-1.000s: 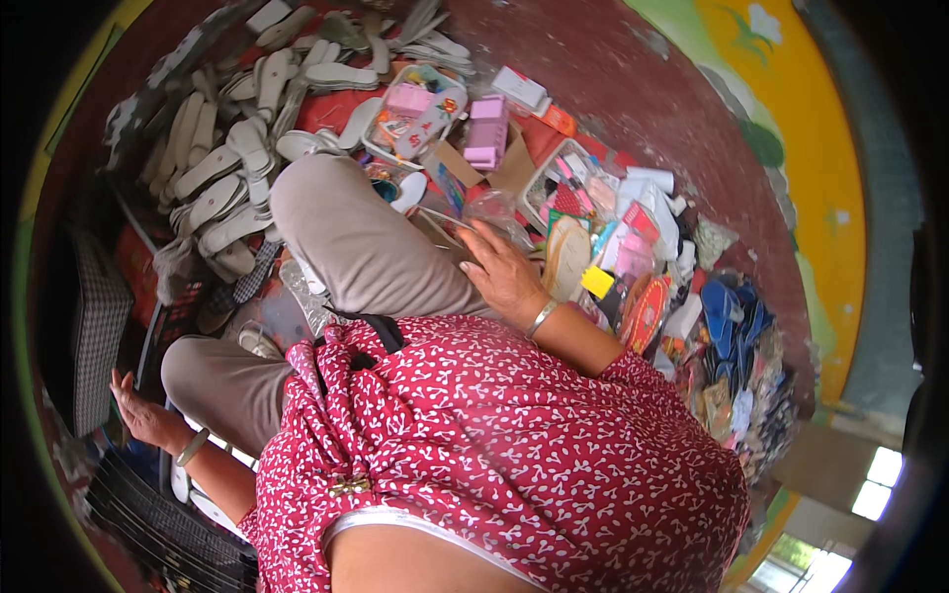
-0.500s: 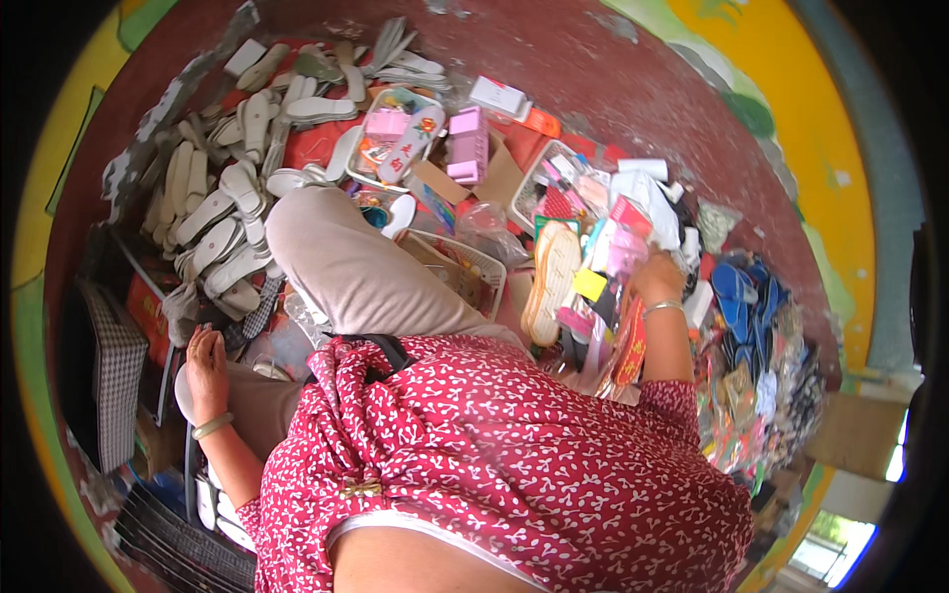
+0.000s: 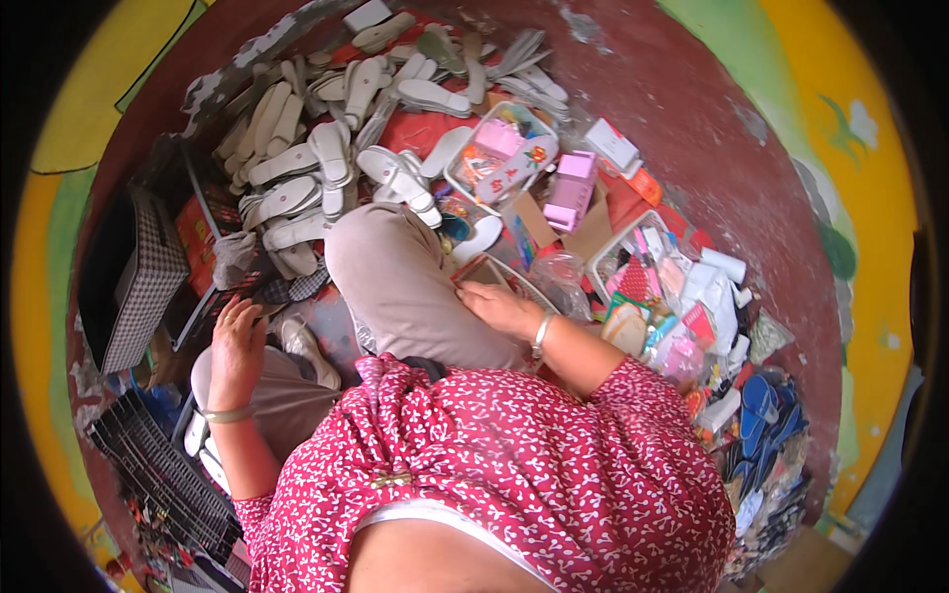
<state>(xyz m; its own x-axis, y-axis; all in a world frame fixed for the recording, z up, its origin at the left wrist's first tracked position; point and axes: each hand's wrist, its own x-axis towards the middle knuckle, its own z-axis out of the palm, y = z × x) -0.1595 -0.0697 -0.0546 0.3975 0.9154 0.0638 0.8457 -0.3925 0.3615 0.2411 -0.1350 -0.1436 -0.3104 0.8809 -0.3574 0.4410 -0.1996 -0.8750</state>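
My left hand (image 3: 237, 346) is raised over my left knee, its fingers loosely bent and nothing clear to see in them. Beside it hangs a grey knotted cloth or bag (image 3: 234, 259) by a dark-framed box. My right hand (image 3: 502, 308) rests on the side of my raised leg (image 3: 390, 267), fingers stretched out and holding nothing I can see. A white basket (image 3: 529, 289), partly hidden by the leg, lies just past that hand. Right of it are a pale shoe sole (image 3: 625, 328) and a pink packet (image 3: 682, 358).
White insoles (image 3: 287, 198) are heaped at the far left. A white basket (image 3: 457, 176) holds an embroidered insole (image 3: 516, 168); a pink box (image 3: 570, 193) stands beside it. Blue slippers (image 3: 759, 400) lie at the right. A checkered box (image 3: 148, 282) stands at the left.
My right hand has left the pile of packets at the right and come leftward onto my leg. My left hand stays by the left knee. The view has shifted, moving the goods rightward.
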